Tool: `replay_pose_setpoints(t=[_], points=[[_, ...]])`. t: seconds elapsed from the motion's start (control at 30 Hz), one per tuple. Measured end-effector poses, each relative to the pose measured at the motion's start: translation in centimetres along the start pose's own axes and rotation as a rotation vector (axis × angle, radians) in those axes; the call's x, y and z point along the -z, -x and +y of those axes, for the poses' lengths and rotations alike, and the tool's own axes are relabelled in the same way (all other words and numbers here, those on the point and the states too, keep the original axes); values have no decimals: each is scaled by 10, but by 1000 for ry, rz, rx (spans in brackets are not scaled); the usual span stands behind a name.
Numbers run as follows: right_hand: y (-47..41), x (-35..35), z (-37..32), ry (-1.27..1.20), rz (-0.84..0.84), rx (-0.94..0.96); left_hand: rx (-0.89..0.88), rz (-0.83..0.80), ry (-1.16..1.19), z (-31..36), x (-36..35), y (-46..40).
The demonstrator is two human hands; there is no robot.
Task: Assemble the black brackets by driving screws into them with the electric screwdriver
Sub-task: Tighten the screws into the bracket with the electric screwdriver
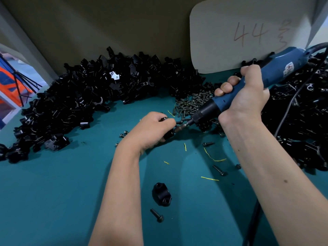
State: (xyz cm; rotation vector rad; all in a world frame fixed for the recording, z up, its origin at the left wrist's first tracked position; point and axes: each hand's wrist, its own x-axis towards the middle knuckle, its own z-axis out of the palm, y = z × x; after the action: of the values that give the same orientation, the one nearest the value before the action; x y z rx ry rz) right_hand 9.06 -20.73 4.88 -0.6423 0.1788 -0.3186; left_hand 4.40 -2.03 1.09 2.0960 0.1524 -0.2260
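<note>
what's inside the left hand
A black bracket shows between the curled fingers of the left hand, with the electric screwdriver bit against it. Most of the bracket, and any screw, is covered.

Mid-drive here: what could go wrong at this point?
1. The left hand grips the small bracket right at the electric screwdriver tip: a slip could jab fingers.
2. The cord trails over the right-hand bracket pile and may snag.
</note>
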Motion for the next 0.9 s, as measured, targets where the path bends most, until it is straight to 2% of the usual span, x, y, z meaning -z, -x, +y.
replay_pose_setpoints(t=[0.3, 0.9], points=[[0, 1, -2, -9, -15, 9, 91, -129, 251, -4, 3, 3], [1, 0, -5, -15, -29, 10, 84, -157, 253, -4, -3, -1]])
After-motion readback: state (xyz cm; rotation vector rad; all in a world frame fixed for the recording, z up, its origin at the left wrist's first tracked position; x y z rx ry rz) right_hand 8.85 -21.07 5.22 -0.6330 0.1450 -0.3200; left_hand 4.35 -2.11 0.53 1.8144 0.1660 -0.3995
